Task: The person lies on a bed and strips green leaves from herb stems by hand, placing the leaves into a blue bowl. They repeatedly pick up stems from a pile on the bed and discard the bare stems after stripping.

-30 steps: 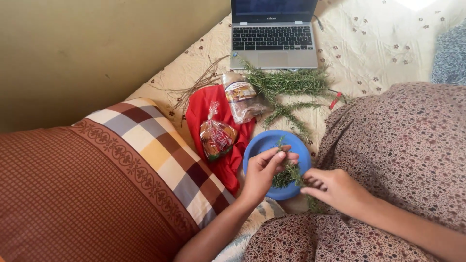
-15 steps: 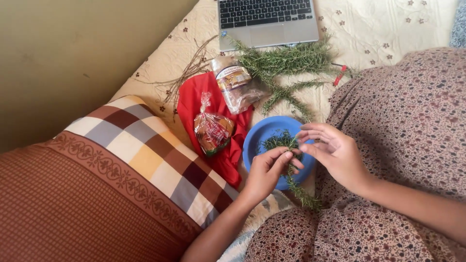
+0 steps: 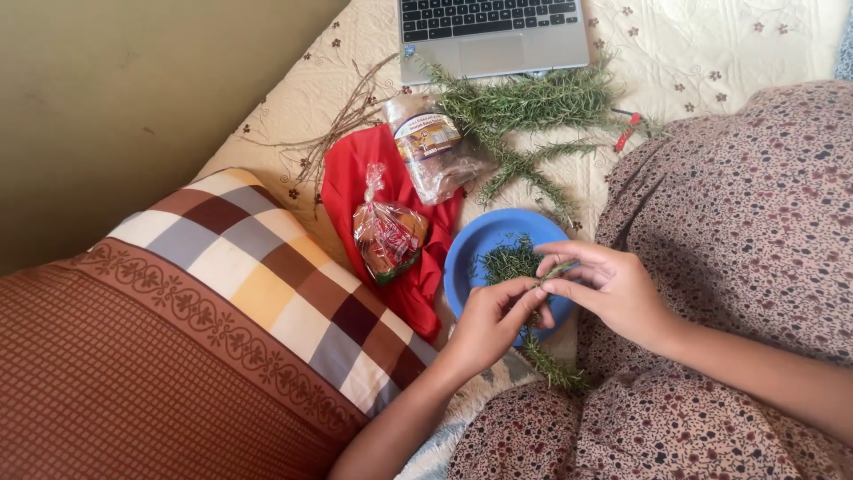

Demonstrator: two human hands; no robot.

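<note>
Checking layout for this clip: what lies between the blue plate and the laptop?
In the head view, a pile of green herb sprigs lies on the bedsheet between the blue plate and the laptop.

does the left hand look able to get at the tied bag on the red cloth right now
Probably yes. The left hand sits just right of the tied bag, with only bare red cloth and the blue plate rim between. But its fingers pinch a rosemary sprig, so it isn't free.

Your plate (image 3: pixel 471 253) sits between cloth (image 3: pixel 355 169) at left and your lap at right | loose leaves (image 3: pixel 508 262) in plate | two bags (image 3: pixel 387 238) on cloth | sprig pile (image 3: pixel 533 102) behind plate | laptop (image 3: pixel 490 36) behind sprigs | cushion (image 3: pixel 195 329) far left | hands (image 3: pixel 498 320) over plate's near edge
</note>
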